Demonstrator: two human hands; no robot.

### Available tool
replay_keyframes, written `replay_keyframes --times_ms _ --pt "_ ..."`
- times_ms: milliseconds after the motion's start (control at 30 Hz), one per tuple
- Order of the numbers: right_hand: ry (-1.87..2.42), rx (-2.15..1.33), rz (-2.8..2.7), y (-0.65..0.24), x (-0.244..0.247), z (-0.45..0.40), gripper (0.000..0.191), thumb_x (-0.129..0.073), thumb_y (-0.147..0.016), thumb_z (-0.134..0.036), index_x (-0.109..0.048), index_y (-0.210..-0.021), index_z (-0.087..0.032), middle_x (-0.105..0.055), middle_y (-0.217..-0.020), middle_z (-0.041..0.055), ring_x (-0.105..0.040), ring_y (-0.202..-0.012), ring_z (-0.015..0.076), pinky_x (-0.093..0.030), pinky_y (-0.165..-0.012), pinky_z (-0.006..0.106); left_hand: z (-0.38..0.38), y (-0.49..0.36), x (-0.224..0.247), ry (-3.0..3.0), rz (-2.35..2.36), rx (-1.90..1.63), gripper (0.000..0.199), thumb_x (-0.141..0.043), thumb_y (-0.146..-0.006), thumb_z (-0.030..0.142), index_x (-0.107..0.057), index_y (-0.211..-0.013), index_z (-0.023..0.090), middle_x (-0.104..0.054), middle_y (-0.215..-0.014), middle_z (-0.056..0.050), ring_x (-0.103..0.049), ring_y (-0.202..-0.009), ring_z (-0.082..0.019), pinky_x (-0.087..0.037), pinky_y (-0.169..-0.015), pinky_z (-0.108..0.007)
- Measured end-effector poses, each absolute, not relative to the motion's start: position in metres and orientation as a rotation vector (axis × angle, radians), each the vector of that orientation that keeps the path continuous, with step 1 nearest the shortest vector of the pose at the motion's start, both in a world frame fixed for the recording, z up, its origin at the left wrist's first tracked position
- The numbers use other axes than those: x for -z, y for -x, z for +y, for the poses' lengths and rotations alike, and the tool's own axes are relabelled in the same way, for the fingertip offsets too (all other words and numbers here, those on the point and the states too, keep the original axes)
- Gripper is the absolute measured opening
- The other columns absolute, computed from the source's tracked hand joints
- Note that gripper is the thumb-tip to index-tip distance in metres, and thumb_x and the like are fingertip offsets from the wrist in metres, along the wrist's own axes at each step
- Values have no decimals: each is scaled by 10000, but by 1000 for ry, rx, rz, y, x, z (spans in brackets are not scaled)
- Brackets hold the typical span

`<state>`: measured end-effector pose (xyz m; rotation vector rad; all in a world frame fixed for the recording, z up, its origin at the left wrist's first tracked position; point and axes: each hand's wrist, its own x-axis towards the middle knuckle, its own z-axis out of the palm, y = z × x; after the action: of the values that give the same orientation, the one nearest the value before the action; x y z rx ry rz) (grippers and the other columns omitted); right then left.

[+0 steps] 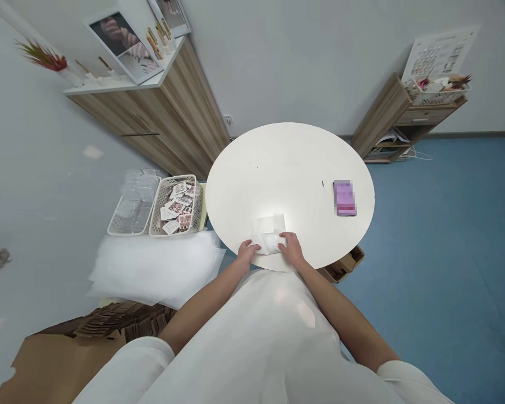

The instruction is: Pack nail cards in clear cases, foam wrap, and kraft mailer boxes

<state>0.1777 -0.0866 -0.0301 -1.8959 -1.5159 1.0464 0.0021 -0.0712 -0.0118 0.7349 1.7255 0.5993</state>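
A white, translucent packing-foam sheet lies near the front edge of the round white table, partly folded over into a small bundle. What is inside the folds cannot be made out. My left hand grips the bundle's left end, thumb on top and fingers curled at the side. At the opposite end, my right hand holds the sheet in the same way, its thumb and fingers pressed to the edge. The far part of the sheet is spread flat on the tabletop beyond both hands.
On the round table lies a purple phone-like object, pixelated. Left of it stand a basket of printed nail cards, a basket of clear boxes, stacked foam sheets and a cardboard box. Wooden cabinets flank the table.
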Motion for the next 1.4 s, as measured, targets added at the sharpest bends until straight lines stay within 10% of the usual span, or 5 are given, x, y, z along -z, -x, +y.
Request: replay_keyframes --times_ms 400,767,967,1167,1400 --pt "2000 -1070 -1648 -171 24 -85 311 -438 -752 -149 -484 -1056 -200 -582 -831 32 -541 -788 171 -398 -671 273 -56 -45 1 -1503 1526 -370 46 -533 -715 221 -562 -707 185 -591 -691 -12 -535 -644 -137 -424 -625 -268" --pt "2176 -1055 -1637 -168 16 -68 180 -372 -845 -341 -454 -941 -213 -615 -707 34 -571 -627 178 -340 -530 260 -96 -41 3 -1531 1360 -489 397 -470 -745 137 -449 -1137 194 -542 -1067 -84 -536 -959 -176 -439 -848 -343" --pt "2152 -980 -1826 -167 19 -66 158 -320 -874 -294 -435 -947 -212 -610 -710 34 -564 -615 167 -332 -520 251 -82 -20 -15 -1887 1337 -286 295 -469 -776 180 -520 -1058 250 -424 -1288 -62 -316 -1251 -220 -247 -1039 -423" --pt "1885 -758 -2097 -176 2 -69 260 -328 -852 -203 -477 -1067 -210 -596 -1020 93 -550 -933 208 -417 -717 309 -66 -28 -5 -2004 1276 -246 290 -495 -754 168 -520 -1032 250 -399 -1333 -48 -260 -1288 -218 -175 -1063 -430" --pt "1436 -751 -2454 -191 19 -83 608 -401 -830 -378 -208 -1356 -145 -254 -1420 120 -189 -1318 247 -285 -1007 435 -69 -27 0 -1983 1369 -140 377 -490 -779 244 -437 -1151 272 -272 -1411 -58 -193 -1314 -229 -140 -1052 -455"
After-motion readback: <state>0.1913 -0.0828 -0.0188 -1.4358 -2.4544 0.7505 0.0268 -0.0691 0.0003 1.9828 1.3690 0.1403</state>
